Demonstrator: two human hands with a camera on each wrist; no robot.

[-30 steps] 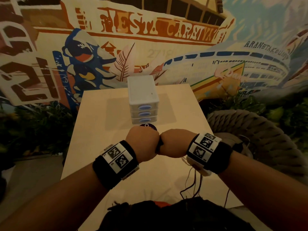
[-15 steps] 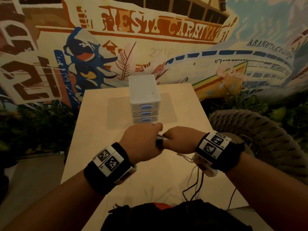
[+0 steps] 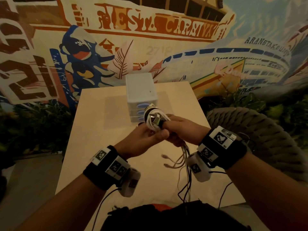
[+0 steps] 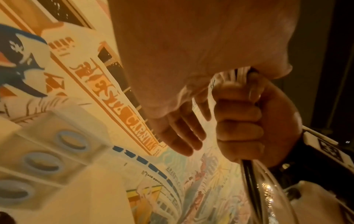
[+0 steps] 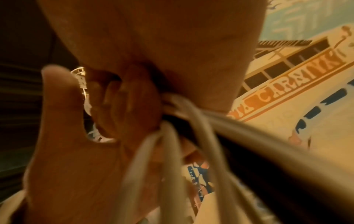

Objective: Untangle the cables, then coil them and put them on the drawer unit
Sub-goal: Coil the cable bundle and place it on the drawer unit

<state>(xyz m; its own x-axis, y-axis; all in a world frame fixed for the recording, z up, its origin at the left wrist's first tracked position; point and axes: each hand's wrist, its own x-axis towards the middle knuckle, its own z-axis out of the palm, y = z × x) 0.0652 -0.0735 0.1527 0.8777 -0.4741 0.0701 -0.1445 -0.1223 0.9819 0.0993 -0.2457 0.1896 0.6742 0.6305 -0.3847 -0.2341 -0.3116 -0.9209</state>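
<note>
A bundle of white and black cables (image 3: pixel 154 120) is partly wound into loops, held above the table just in front of the white drawer unit (image 3: pixel 141 90). My left hand (image 3: pixel 148 137) cups the loops from below with its thumb pressed on top. My right hand (image 3: pixel 181 129) grips the same bundle in a fist, seen as curled fingers (image 4: pixel 239 121) in the left wrist view. Loose cable ends (image 3: pixel 176 160) hang under the right hand, and white strands (image 5: pixel 168 151) leave the fist in the right wrist view. The drawer unit (image 4: pixel 57 136) has three blue-handled drawers.
The pale table (image 3: pixel 103 114) carries only the drawer unit, set against a painted mural wall. A large woven rope chair (image 3: pixel 250 127) stands to the right of the table. Thin black wires (image 3: pixel 188 189) dangle near the table's front edge.
Both hands have turned from knuckles-up fists to a raised hold, so the looped cables now show on top near the drawers. Loose ends now swing under the right hand.
</note>
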